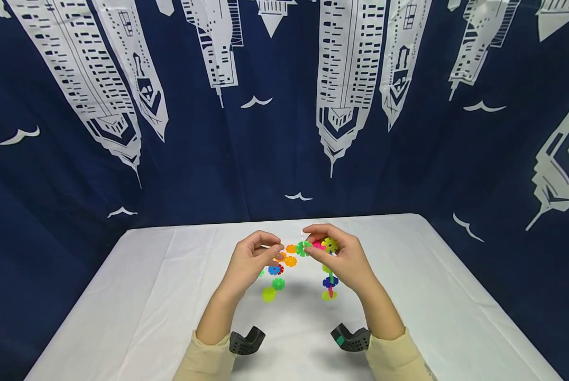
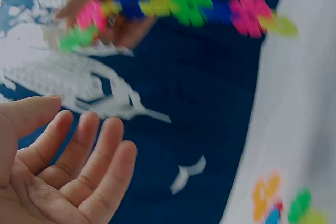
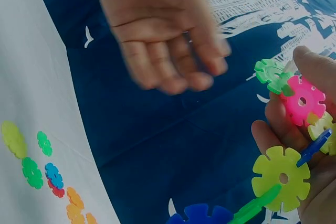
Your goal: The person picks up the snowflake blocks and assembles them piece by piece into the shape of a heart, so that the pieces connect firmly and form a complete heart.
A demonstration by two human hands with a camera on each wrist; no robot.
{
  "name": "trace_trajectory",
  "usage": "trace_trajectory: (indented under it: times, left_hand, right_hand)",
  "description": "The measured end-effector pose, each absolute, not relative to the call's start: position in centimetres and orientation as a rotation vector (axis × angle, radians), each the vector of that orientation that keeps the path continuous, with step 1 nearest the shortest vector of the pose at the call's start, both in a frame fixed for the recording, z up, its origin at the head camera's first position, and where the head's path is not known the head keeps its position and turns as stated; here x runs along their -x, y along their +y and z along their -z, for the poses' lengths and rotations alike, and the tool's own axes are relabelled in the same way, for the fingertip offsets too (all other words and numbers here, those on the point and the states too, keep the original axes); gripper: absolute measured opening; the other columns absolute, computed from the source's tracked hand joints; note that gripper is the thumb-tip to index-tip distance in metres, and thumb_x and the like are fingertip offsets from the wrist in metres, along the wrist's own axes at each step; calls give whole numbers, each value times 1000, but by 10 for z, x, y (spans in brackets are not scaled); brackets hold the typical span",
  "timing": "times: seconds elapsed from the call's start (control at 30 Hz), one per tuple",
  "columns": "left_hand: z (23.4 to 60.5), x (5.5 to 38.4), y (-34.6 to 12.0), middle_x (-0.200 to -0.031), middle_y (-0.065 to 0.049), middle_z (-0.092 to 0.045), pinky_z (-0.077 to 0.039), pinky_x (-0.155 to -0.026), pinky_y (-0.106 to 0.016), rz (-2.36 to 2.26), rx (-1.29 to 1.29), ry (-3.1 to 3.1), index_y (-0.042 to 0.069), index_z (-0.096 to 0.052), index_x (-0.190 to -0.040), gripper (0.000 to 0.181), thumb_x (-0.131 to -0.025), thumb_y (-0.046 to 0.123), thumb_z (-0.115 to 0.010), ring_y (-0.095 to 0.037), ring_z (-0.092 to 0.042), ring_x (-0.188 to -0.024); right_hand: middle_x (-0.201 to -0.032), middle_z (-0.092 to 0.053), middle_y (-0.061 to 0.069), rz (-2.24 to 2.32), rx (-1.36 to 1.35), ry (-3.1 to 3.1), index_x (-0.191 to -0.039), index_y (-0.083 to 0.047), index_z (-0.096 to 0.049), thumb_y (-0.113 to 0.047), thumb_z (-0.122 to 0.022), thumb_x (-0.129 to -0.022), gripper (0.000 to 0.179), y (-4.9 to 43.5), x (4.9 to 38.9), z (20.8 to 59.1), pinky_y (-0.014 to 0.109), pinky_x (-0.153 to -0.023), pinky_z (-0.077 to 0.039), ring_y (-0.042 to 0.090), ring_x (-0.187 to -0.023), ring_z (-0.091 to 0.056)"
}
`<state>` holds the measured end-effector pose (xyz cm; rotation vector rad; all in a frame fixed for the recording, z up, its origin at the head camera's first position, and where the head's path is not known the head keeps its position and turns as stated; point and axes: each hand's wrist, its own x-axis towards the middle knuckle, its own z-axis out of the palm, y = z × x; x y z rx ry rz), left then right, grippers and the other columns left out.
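Right hand [image 1: 339,254] holds up a chain [image 3: 281,179] of bright flower pieces; left hand [image 1: 252,258] is near, with a gap between.

The white counter [image 1: 170,296] spreads wide on both sides of the hands, and its far edge runs along in front of the blue cloth [image 1: 265,159]. Loose flower pieces [image 1: 278,284] lie on the counter, nearer the left hand. Both arms reach forward, and the hands turn in toward each other. The right thumb and fingers pinch the chain's top end by a green flower, and the rest hangs down. I can't tell if its low end touches the counter. The left fingers are apart and bent a little.
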<state>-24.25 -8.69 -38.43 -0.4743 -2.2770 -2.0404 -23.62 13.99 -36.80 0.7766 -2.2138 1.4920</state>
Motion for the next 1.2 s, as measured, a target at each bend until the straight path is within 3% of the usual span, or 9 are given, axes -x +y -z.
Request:
trace_trajectory:
  times: [0.1, 0.23, 0.5, 0.63, 0.83, 1.2]
  left_hand:
    - [401, 253, -98, -106, -10, -71, -60, -76, -27, 1871, 352, -2390, 8, -68, -107, 16, -93, 14, -71, -22, -72, -87]
    - [428, 268, -109, -102, -8, -73, -54, -73, -26, 1623, 226, -2508, 9, -71, -106, 14, -92, 12, -70, -19, -69, -88]
    - [469, 286, -120, -109, -10, -71, -54, -90, -43, 1302, 173, -2682, 8, -71, -114, 28, -87, 13, -76, -27, -65, -102]
    - [480, 288, -123, -111, -11, -69, -45, -98, -51, 1211, 125, -2730, 9, -73, -116, 34, -84, 16, -79, -31, -62, -108]
    - [495, 289, -126, -114, -10, -67, -34, -91, -50, 1121, 91, -2770, 11, -75, -114, 35, -80, 17, -82, -30, -56, -109]
    - [507, 290, -127, -111, -9, -65, -33, -88, -46, 1016, 106, -2729, 12, -77, -110, 30, -82, 19, -81, -29, -54, -108]
  right_hand:
    - [-94, -70, 4, -1470, -762, -2239, -117, -11, -70, -10, -77, -87, 31, 140, 236, 369, 20, -69, -55, 11, -81, -62]
    - [-92, -69, 1, -1441, -765, -2245, -118, -13, -71, -11, -76, -88, 30, 137, 236, 370, 21, -70, -55, 10, -81, -62]
    - [-90, -69, 2, -1389, -785, -2197, -116, -13, -71, -10, -76, -88, 28, 135, 236, 372, 21, -69, -53, 9, -79, -60]
    - [-89, -68, 2, -1383, -778, -2178, -115, -13, -72, -11, -76, -88, 27, 135, 236, 371, 20, -68, -53, 10, -78, -59]
    - [-89, -68, 2, -1407, -766, -2169, -115, -12, -72, -10, -76, -88, 28, 133, 235, 369, 21, -66, -53, 11, -77, -59]
    - [-90, -69, 0, -1412, -783, -2169, -119, -13, -71, -7, -79, -84, 36, 132, 235, 370, 21, -73, -55, 10, -81, -62]
